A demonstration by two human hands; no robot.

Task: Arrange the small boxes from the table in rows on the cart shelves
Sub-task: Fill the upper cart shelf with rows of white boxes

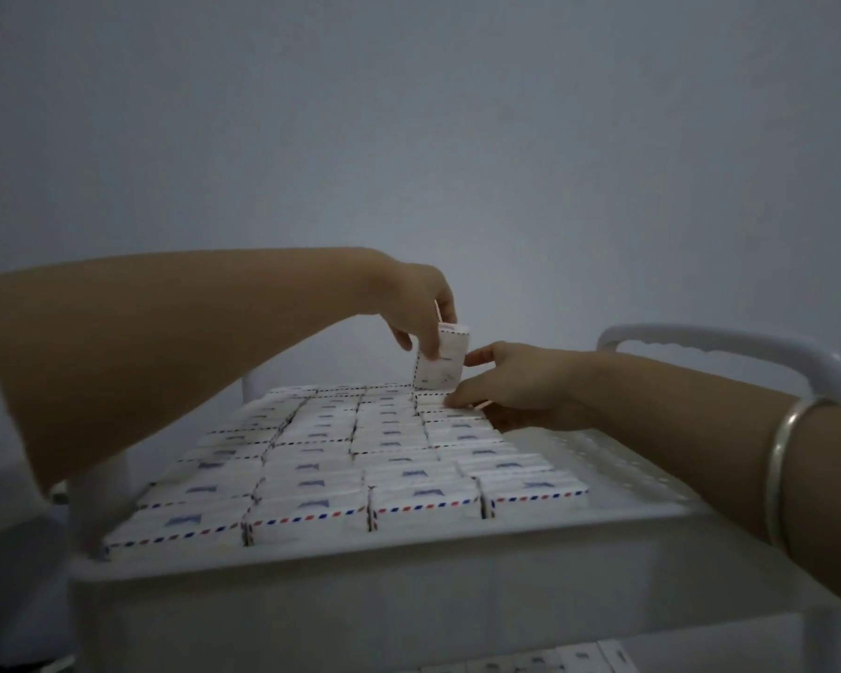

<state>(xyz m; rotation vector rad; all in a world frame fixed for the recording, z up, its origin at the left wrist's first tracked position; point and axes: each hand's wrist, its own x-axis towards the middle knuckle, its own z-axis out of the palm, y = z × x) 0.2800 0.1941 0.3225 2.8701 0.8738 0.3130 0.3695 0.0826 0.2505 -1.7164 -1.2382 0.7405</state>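
Observation:
Several small white boxes [312,459] with red and blue dashed edges lie in tight rows on the top shelf of a white plastic cart [617,468]. My left hand [416,303] pinches one small box [442,357] upright above the far right corner of the rows. My right hand [515,386] reaches in from the right, fingertips resting on the far boxes of the rightmost row and touching the held box's side. A silver bangle [787,459] circles my right wrist.
The cart's white handle [714,340] arches at the far right. The shelf's perforated floor shows bare on the right of the rows. More boxes [530,665] show on a lower shelf at the bottom edge. A plain wall stands behind.

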